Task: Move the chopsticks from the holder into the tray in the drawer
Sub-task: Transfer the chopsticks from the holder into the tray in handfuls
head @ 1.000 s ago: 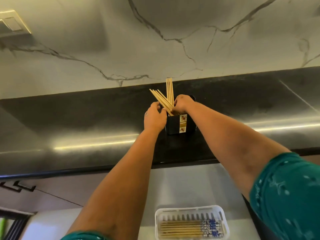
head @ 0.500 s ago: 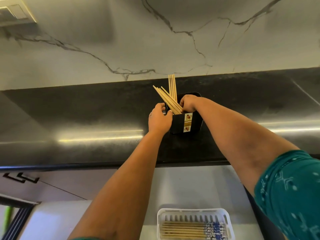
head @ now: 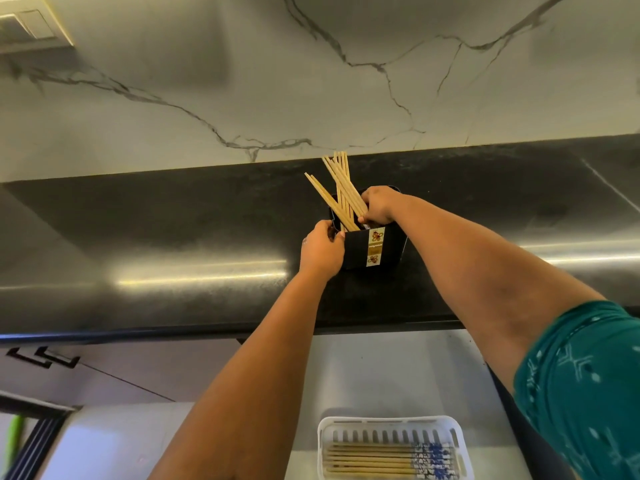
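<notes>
Both hands work: left hand (head: 322,252) braces the holder (head: 375,249); right hand (head: 377,209) fingers pinch the chopsticks (head: 341,192). Lift straight upward.

Black holder (head: 381,251) stands upright on the dark countertop (head: 173,237), label facing the camera. Left hand (head: 322,251) grips the holder's left side at the rim. Right hand (head: 379,206) is closed around a bundle of wooden chopsticks (head: 341,188) at the holder's mouth; their free ends fan up and to the left. Below the counter edge, a white slotted tray (head: 457,441) lies in the open drawer (head: 398,375), holding chopsticks laid flat side by side, some with blue-patterned ends. Marble wall (head: 242,81) behind.
</notes>
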`<state>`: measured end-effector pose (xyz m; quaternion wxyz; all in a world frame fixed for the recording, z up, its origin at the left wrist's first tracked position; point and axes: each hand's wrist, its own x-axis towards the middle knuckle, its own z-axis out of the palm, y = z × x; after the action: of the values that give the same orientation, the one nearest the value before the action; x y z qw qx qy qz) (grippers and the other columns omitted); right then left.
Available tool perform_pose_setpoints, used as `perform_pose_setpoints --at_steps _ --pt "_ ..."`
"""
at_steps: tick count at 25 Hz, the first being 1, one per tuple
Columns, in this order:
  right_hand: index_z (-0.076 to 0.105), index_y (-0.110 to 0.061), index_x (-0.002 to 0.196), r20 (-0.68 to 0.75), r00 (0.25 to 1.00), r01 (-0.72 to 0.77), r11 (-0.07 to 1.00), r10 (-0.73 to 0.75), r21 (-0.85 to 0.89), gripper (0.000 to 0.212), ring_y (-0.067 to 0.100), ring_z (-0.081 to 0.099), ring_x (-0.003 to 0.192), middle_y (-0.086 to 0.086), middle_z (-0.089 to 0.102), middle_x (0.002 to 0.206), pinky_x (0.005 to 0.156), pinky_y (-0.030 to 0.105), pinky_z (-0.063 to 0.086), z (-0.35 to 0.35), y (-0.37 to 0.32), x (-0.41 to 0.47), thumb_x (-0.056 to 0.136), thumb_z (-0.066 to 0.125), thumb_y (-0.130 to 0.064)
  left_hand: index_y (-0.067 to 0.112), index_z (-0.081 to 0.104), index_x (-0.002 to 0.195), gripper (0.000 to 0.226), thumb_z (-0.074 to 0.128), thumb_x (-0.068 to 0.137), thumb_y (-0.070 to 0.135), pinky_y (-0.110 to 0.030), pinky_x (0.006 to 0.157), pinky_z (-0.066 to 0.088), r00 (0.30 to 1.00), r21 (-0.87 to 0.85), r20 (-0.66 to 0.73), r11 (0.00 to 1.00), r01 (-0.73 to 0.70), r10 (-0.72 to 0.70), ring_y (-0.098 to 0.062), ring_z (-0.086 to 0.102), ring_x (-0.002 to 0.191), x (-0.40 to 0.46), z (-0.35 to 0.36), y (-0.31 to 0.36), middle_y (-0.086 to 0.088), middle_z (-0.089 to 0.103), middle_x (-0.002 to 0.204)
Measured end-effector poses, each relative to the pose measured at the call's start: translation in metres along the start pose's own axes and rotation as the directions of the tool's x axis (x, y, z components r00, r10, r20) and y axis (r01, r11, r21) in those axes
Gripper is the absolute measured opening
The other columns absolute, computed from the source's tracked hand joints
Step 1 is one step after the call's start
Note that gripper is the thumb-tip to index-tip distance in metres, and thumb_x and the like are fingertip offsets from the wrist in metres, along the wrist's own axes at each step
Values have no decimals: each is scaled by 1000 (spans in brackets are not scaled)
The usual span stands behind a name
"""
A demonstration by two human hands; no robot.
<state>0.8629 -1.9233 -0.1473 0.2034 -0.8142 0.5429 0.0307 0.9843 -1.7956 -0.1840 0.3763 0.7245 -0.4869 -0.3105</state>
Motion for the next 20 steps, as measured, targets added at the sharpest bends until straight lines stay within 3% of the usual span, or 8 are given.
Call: perform_pose_setpoints --at_steps 3,5,9,11,13,16,18,20 --pt "54 -12 131 -183 982 86 973 -47 214 42 25 59 114 12 62 125 94 34 46 -16 -3 -19 90 64 -17 15 45 133 44 58 92 24 -39 97 47 1000 -18 -4 1000 -9 9 -21 53 118 -6 -5 1 -4 58 128" --pt "55 -13 128 -333 941 184 924 -66 335 35 21 62 106 11 65 118 90 29 45 -32 -9 -44 93 60 -15 14 45 134 48 61 90 24 -36 98 46 999 -123 -51 992 -15 9 -19 54 118 -15 -11 7 -3 57 129" --pt "53 -9 121 -525 842 359 855 -123 376 28 21 67 104 9 70 109 90 30 52 -61 -27 -117 95 57 -19 15 58 121 33 62 90 23 -11 69 49 989 -449 -139 887 -108 50 -1 64 93 -51 -37 45 2 67 108" --pt "54 -13 120 -415 904 334 775 -102 537 27 19 68 104 8 70 110 91 35 55 -61 -32 -160 94 58 -18 16 62 114 29 63 89 29 -8 64 48 982 -533 -124 826 -185 140 2 65 86 -76 -53 62 3 70 99" --pt "58 -20 112 -135 978 208 675 -160 708 21 18 72 97 5 74 102 81 33 60 -44 -34 -201 92 60 -13 16 62 112 31 61 88 37 -14 71 50 978 -610 52 782 -131 204 -4 66 92 -99 -63 71 1 70 101" --pt "63 -17 103 231 929 17 656 -289 754 15 18 73 94 5 76 95 77 31 60 -3 -39 -246 92 61 -8 8 60 110 25 53 94 27 -27 72 54 880 -656 445 729 194 165 -15 68 85 -139 -58 58 -8 69 94" --pt "65 -16 102 345 883 -69 637 -319 768 14 20 73 94 7 76 96 78 31 60 25 -39 -265 92 61 -8 4 60 113 24 48 97 17 -28 69 57 837 -647 541 680 345 90 -17 69 82 -163 -48 36 -12 68 94" --pt "69 -21 100 353 894 -106 632 -278 767 13 18 73 92 5 76 96 75 29 59 57 -32 -280 91 63 -14 3 58 116 26 43 99 15 -32 71 58 823 -694 567 549 466 19 -20 69 86 -184 -37 9 -14 69 99"
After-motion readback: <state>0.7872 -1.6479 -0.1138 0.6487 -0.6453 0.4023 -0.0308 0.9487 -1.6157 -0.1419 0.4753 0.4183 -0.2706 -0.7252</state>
